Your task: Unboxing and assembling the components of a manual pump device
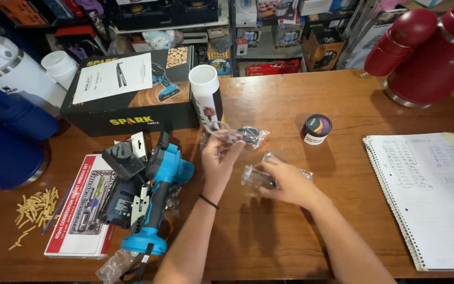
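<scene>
This looks like a small hardware and housewares shop. Far across the wooden bench, shelves are packed with boxed kettles and appliances. On the bench sit a black power-tool box, a blue cordless tool, a boxed socket set and large insulated jugs, red at far right, blue at left. A handwritten spiral ledger lies at right.

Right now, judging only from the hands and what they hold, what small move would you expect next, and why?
Probably drawing the dark part out of the clear bag: the left hand pinches that bag above the table, while the right hand rests on a second clear bag.
</scene>
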